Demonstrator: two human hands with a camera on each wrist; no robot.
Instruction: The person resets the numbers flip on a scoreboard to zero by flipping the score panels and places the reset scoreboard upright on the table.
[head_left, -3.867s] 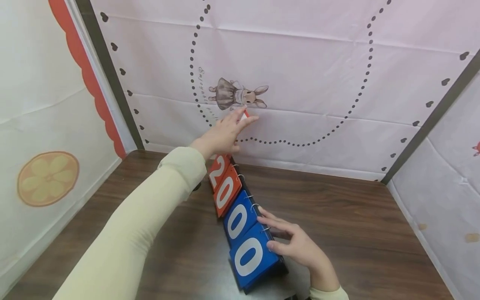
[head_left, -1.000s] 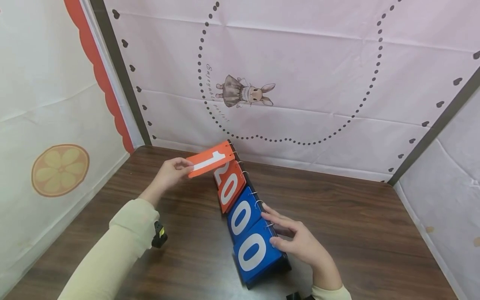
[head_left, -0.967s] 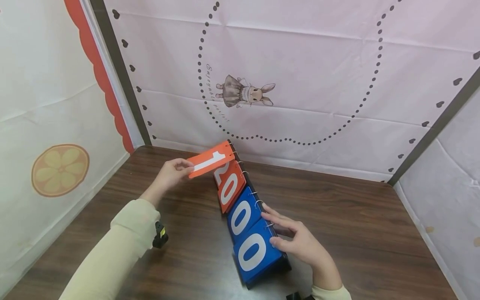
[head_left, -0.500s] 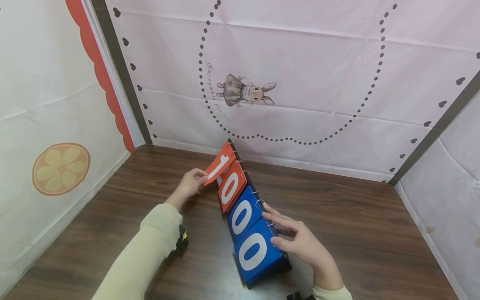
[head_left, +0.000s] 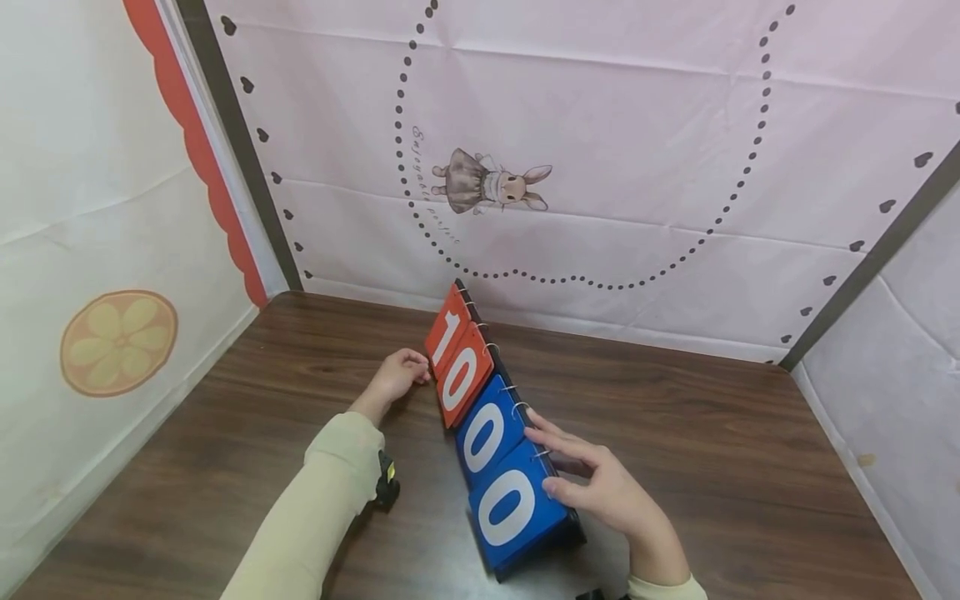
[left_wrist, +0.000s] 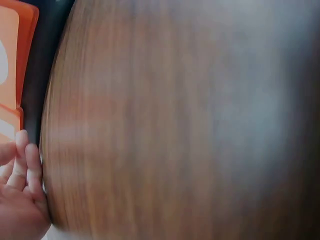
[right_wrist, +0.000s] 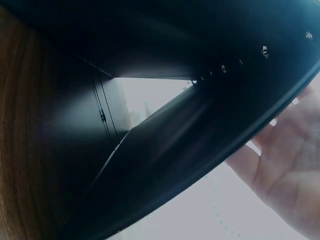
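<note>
A flip scoreboard (head_left: 501,367) stands slantwise on the table, a tent-shaped black stand with number cards on metal rings. Its orange cards read 1 (head_left: 447,333) and 0 (head_left: 459,377); both blue cards (head_left: 504,507) read 0. At the lower edge of the orange 1 card is my left hand (head_left: 397,375), fingertips right by the edge and the card lying flat. My right hand (head_left: 603,492) holds the top edge at the blue end, thumb in front and fingers along the ring side. The right wrist view looks through the hollow black stand (right_wrist: 165,145).
The brown wooden table (head_left: 675,400) extends to both sides of the scoreboard. Behind it rises a pink cloth wall (head_left: 615,167) with a printed rabbit, and white cloth walls (head_left: 120,208) close off the sides.
My left hand has brought the orange 1 card over and down onto the 2 card, covering it, and has moved right and down. The right hand has stayed on the scoreboard.
</note>
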